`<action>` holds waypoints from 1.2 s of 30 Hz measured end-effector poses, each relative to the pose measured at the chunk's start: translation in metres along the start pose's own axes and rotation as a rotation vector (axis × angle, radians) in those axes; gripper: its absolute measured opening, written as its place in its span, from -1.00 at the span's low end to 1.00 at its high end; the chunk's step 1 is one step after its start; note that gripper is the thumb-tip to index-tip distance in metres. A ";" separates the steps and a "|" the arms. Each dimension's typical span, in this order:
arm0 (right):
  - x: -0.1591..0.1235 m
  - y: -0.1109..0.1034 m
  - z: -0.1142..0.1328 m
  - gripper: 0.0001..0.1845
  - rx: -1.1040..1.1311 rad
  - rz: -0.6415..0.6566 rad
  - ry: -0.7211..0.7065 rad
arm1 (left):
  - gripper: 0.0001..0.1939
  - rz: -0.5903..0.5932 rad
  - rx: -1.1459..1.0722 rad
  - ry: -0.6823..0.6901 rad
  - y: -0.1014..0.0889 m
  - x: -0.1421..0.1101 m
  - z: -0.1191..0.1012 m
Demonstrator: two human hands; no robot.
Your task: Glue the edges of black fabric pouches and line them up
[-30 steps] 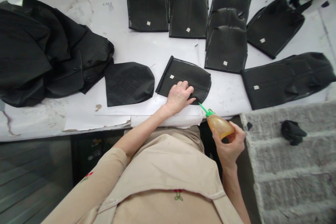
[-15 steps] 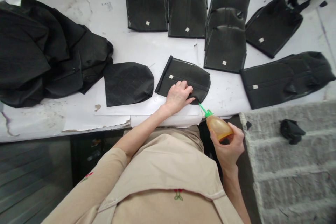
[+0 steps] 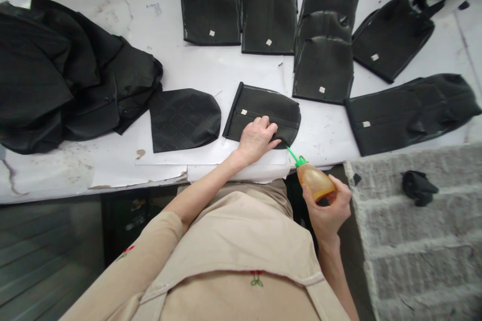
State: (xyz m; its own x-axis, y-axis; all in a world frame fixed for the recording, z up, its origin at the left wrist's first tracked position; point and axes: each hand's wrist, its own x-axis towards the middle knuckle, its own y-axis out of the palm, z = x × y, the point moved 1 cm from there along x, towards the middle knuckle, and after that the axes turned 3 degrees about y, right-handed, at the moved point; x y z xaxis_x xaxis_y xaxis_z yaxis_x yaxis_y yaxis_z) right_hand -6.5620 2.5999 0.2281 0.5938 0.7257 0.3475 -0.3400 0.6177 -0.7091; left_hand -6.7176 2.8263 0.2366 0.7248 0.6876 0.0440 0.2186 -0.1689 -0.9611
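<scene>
My left hand (image 3: 258,139) lies on the near edge of a black leather piece (image 3: 263,110) with a small white tag, fingers curled and pinching its edge. My right hand (image 3: 328,208) holds an amber squeeze bottle (image 3: 315,181) with a green nozzle, below the table edge. The nozzle tip points up-left toward the near right corner of that piece. A quilted black piece (image 3: 183,119) lies just to the left.
Rows of black pieces with white tags (image 3: 269,20) cover the far side of the white table (image 3: 211,67). A long black piece (image 3: 410,110) lies right, a heap of black material (image 3: 64,75) left. A grey fibrous mat (image 3: 422,241) with a black scrap sits lower right.
The black piece under my left hand has turned slightly. My right hand with the bottle stays nearly where it was, its nozzle a little closer to the piece.
</scene>
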 end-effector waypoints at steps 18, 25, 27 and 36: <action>-0.004 0.017 0.016 -0.34 0.177 0.034 0.077 | -0.71 0.019 -0.056 -0.020 -0.003 0.001 0.002; -0.008 0.028 0.018 -0.32 0.208 0.063 0.130 | -0.77 0.018 -0.126 -0.013 -0.003 0.001 0.007; -0.007 0.030 0.020 -0.33 0.231 0.060 0.117 | -0.83 0.012 -0.218 0.008 -0.004 -0.001 0.014; -0.006 0.032 0.021 -0.31 0.232 0.085 0.117 | -0.86 -0.183 -0.109 -0.206 -0.021 -0.036 0.052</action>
State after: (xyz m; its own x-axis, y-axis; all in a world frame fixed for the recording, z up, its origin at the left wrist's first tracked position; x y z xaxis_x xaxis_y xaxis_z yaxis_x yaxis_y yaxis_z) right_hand -6.5914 2.6219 0.2164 0.6313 0.7465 0.2103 -0.5420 0.6186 -0.5688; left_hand -6.7820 2.8419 0.2409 0.5211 0.8408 0.1469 0.4101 -0.0957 -0.9070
